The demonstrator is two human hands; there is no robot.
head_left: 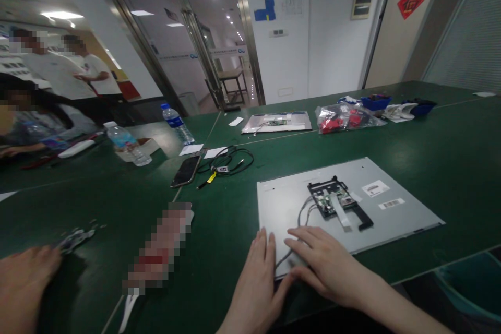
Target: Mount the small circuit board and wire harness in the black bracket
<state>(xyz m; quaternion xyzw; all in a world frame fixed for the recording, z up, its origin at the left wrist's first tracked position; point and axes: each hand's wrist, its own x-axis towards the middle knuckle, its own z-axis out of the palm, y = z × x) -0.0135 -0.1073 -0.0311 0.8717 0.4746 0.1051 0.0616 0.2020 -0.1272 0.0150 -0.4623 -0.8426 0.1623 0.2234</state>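
Note:
A flat silver panel (289,198), like the back of a display, lies on the green table in front of me. On it sits a black bracket with a green circuit board (332,198) and a pale ribbon cable (340,211). My left hand (260,274) rests along the panel's near left edge, fingers stretched out. Over the near edge lies my right hand (323,263), its fingers spread beside a thin grey cable (300,214) that runs from the board. The two thumbs almost meet at the panel's near corner. Neither hand visibly grips anything.
Another person's hand (31,279) touches small dark parts (78,237) at the left. A pixelated object (160,248), a phone (187,169), a coiled cable (235,164) and bottles (177,124) stand nearby. Farther back are a second panel (254,122), a plastic bag (348,117) and blue trays (376,103).

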